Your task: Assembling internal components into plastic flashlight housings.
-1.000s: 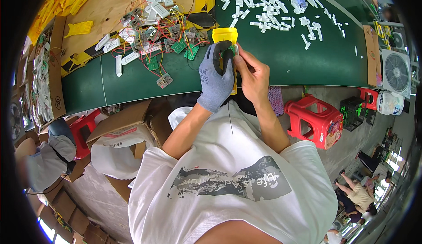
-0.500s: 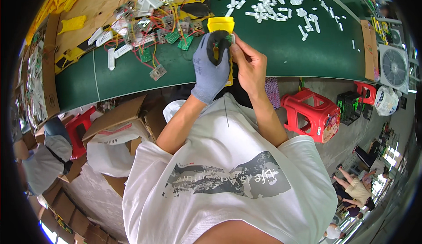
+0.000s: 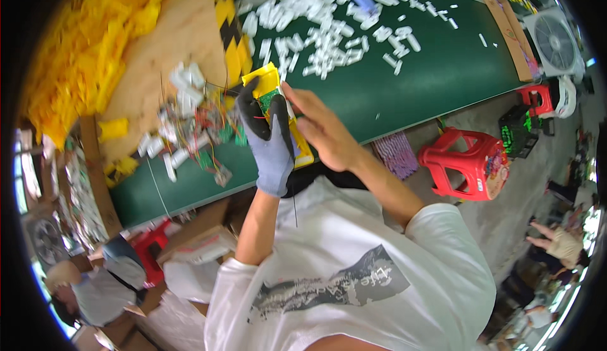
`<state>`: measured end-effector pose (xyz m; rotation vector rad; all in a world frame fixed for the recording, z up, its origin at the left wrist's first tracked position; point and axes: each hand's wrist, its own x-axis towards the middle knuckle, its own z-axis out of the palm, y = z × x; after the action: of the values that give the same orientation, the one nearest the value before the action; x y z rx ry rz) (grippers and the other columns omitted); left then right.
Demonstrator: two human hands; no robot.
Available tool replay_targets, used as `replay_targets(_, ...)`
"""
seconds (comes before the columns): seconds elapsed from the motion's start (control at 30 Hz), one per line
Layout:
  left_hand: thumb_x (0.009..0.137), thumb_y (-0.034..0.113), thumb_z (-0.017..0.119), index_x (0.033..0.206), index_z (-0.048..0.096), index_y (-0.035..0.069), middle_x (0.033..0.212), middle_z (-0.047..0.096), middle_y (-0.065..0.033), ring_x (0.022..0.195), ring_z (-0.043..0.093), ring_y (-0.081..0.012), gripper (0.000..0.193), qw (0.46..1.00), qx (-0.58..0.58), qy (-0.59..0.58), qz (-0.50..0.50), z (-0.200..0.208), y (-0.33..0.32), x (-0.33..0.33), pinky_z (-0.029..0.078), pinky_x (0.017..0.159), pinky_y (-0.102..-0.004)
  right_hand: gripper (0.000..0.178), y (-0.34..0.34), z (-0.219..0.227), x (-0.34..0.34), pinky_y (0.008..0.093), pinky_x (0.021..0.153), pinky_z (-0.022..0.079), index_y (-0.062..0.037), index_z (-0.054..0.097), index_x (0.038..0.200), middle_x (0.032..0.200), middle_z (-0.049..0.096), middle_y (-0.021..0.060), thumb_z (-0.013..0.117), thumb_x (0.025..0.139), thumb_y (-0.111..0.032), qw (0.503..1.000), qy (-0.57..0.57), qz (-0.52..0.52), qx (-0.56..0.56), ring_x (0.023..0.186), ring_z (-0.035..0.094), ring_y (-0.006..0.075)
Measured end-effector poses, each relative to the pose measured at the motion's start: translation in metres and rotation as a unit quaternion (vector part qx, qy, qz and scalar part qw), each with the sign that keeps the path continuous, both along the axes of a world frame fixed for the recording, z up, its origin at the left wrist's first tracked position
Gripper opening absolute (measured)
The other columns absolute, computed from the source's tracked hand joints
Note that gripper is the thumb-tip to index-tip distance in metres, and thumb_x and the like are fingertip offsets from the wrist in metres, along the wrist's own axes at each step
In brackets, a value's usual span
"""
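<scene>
My left hand [image 3: 272,155], in a grey glove with a black palm, is closed around a yellow plastic housing [image 3: 302,149] just above the table's near edge. Inside its upper part shows a green circuit board [image 3: 270,99], partly hidden by the gloved thumb. My bare right hand [image 3: 332,137] lies along the housing's right side. Its fingers are stretched out and the thumb stands apart; the fingertips touch a narrow white piece [image 3: 286,96] at the housing's edge. A thin dark wire hangs below the left glove.
Wired circuit boards with white cases [image 3: 193,123] lie heaped left of my hands. Loose white plastic parts [image 3: 329,44] spread over the green table [image 3: 436,76], with a blue item among them. Yellow pieces [image 3: 82,60] pile at the far left. A red stool [image 3: 465,161] stands right.
The view has turned and shifted left, so more of the yellow pile shows. The housing has tilted, showing the board inside. My right fingers have straightened from a pinch along its side.
</scene>
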<state>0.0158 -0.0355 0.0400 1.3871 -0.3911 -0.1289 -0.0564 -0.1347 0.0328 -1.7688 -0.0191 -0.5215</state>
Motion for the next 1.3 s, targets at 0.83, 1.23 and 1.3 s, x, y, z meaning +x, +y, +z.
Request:
replay_targets(0.83, 0.067, 0.068, 0.066, 0.131, 0.047, -0.005, 0.132, 0.05, -0.0203, 0.124, 0.047, -0.0344, 0.099, 0.767, 0.616, -0.176, 0.026, -0.041, -0.464, 0.465, 0.041, 0.1, -0.0433, 0.028, -0.15, 0.15, -0.037, 0.0283, 0.034, 0.033, -0.0021, 0.055, 0.066, 0.055, 0.042, 0.0032, 0.06, 0.085, -0.022, 0.881, -0.357, 0.046, 0.307, 0.04, 0.046, 0.0171)
replay_targets(1.23, 0.089, 0.009, 0.061, 0.114, 0.055, -0.004, 0.104, 0.064, -0.0117, 0.091, 0.059, -0.0143, 0.028, 0.923, 0.17, -0.221, -0.265, 0.075, -0.217, 0.187, 0.047, 0.083, -0.0293, 0.025, -0.093, 0.192, -0.076, 0.0273, 0.036, 0.034, -0.0039, 0.054, 0.064, 0.055, 0.044, 0.0005, 0.063, 0.081, -0.02, 0.789, -0.415, 0.295, 0.345, 0.041, 0.048, 0.0148)
replay_targets(1.3, 0.085, 0.006, 0.064, 0.112, 0.059, -0.003, 0.097, 0.067, -0.0125, 0.083, 0.062, -0.0158, 0.029, 0.881, 0.244, -0.326, -0.239, 0.078, -0.128, 0.129, 0.049, 0.078, -0.0298, 0.026, -0.072, 0.199, -0.084, 0.0274, 0.036, 0.034, -0.0038, 0.053, 0.064, 0.054, 0.044, 0.0002, 0.064, 0.081, -0.02, 0.777, -0.411, 0.32, 0.353, 0.041, 0.048, 0.014)
